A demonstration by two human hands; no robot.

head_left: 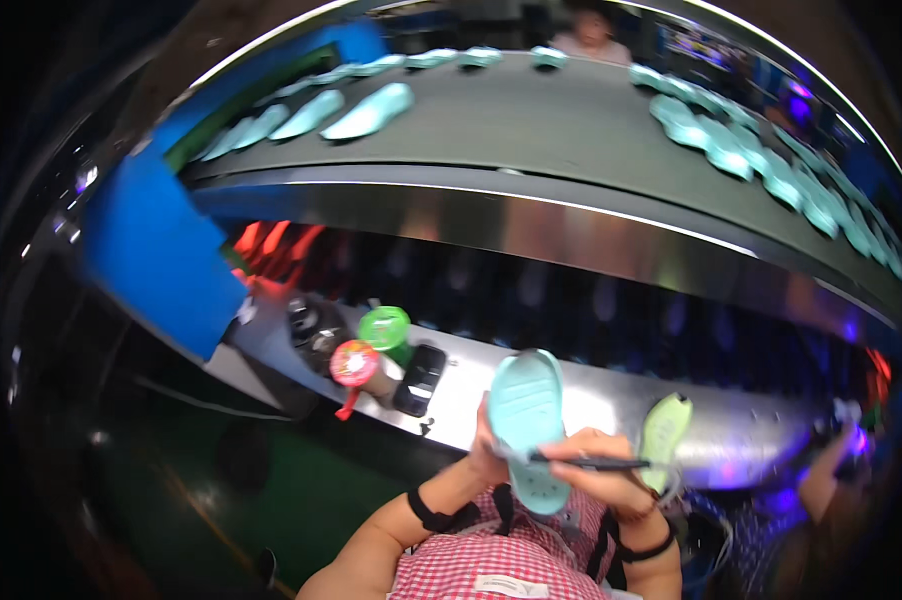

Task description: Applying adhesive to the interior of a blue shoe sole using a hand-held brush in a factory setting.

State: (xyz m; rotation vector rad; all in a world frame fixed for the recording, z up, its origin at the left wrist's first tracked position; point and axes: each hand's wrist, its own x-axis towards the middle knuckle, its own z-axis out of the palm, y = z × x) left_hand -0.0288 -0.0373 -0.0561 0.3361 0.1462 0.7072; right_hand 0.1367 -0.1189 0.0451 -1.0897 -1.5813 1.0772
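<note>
In front of my chest is a pale turquoise foam clog (527, 405), tilted, with a grooved face and small holes near its lower end. My left hand (487, 448) grips it along its left edge. A slim black pen-like tool (601, 463) lies across the clog's right side, held in the closed fingers of my right hand (593, 470). Its tip is close to the clog's surface; blur hides whether they touch. Just beyond my right hand, a lime-green shoe-shaped piece (666, 430) rests on the metal shelf (461, 395).
A belt (511, 115) carries turquoise shoes (369, 112) along both sides. Left on the shelf stand a black phone (420, 380), a green-lidded cup (385, 330), a red-lidded cup (355, 364) and a dark bottle (314, 330). Another person's arm (823, 475) is at right; someone sits beyond the belt.
</note>
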